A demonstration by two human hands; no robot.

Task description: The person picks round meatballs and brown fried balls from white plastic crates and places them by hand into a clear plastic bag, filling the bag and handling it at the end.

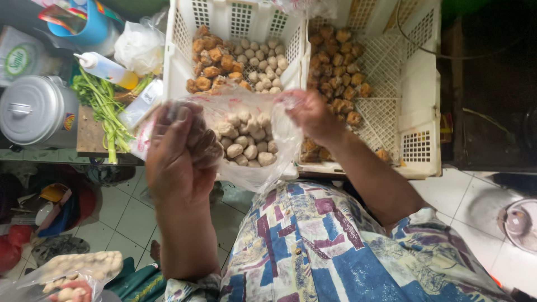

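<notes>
We hold a clear bag (251,148) of pale balls (246,146) open between our 2 hands, which are apart. Our left hand (179,154), at 9 o'clock of the bag, is clamped on its rim; our right hand (313,114), at 2 o'clock, pinches the opposite edge. The thin film sags under the load, so we judge a slipped pinch could spill balls onto the floor (134,218). Beyond, at 12 o'clock, 2 white crates (179,67) hold more balls and brown pieces (338,67).
</notes>
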